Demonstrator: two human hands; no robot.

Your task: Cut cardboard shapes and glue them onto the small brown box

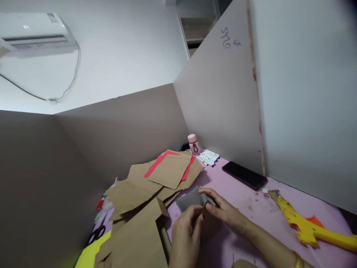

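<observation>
A small brown paper piece [209,223] is pinched between my two hands, low in the centre of the view. My left hand [187,230] has its thumb and fingers closed on its upper edge. My right hand [220,208] grips the same piece from the right, thumb near the left fingertips. Just behind the fingers lies a grey, folded-looking item [191,200]; the right fingertips reach its edge, and whether they touch it is hard to tell. Brown paper sheets [139,234] are piled left of my hands.
A yellow glue gun [302,223] lies at the right. A black phone [244,175], white markers [208,158] and a pink bottle [194,144] stand or lie farther back. Scissors [97,233] and yellow paper [93,251] are at the left. Grey partitions [134,126] surround the pink table [223,186].
</observation>
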